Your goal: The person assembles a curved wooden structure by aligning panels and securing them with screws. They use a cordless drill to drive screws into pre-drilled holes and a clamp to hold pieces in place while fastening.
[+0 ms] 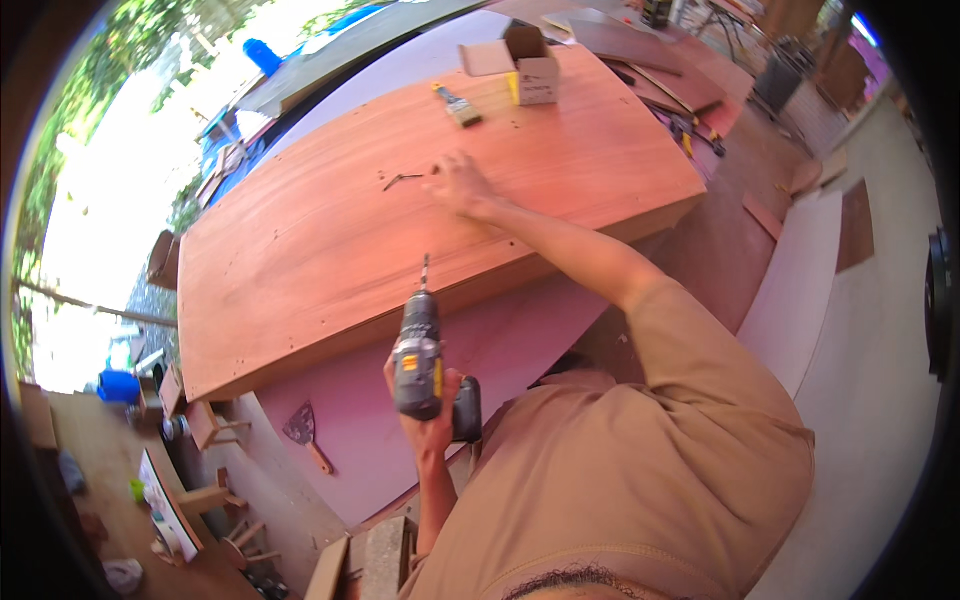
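Observation:
A black and yellow cordless drill (418,360) is gripped in my left hand (428,432). Its long bit points away from me, over the near edge of a reddish-brown wooden panel (300,260). My right hand (463,187) reaches across that panel, slightly blurred, with its fingers bent together. A small dark spot shows at the fingertips, too small to name. Just left of them lie a few dark screws (403,179). Farther off on the panel are a paintbrush (459,106) and an opened small cardboard box (537,80).
A putty knife (306,436) lies on the pale sheet (370,440) below the panel's near edge. Board offcuts (690,85) and hand tools sit at the far right. Small wooden stools (215,425) stand on the left, near a blue container (118,386).

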Demonstrator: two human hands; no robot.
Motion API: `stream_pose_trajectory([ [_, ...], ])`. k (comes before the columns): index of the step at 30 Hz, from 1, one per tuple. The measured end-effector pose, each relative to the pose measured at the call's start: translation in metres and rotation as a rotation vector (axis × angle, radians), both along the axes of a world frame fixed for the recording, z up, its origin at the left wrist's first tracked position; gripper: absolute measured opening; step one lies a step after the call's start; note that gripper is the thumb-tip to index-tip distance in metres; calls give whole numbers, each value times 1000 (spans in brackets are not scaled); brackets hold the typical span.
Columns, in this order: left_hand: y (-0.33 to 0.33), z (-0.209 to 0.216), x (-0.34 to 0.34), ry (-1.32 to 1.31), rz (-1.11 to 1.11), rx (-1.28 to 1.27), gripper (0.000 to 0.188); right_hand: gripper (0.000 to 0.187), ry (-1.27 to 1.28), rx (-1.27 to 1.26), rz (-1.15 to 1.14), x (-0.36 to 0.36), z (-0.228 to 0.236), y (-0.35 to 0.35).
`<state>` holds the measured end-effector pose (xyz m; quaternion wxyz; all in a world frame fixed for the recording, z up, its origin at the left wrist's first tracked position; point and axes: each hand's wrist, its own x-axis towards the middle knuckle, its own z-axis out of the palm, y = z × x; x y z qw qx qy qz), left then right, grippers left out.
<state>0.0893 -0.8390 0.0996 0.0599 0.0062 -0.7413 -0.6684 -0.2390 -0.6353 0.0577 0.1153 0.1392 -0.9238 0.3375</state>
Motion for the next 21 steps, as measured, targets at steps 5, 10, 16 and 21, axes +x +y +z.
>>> stream_pose_trajectory([
  [5,-10,-4,30,-128,46,-34,83,46,-82,204,-216,-59,-26,-51],
  [10,-13,-24,48,-119,117,-7,75,35,-166,47,-206,-60,-25,-24],
  [16,5,-11,38,-77,44,-5,65,25,-302,-703,106,24,0,131],
  [21,78,19,-11,-42,-80,-84,51,20,-252,-954,71,123,10,260],
])
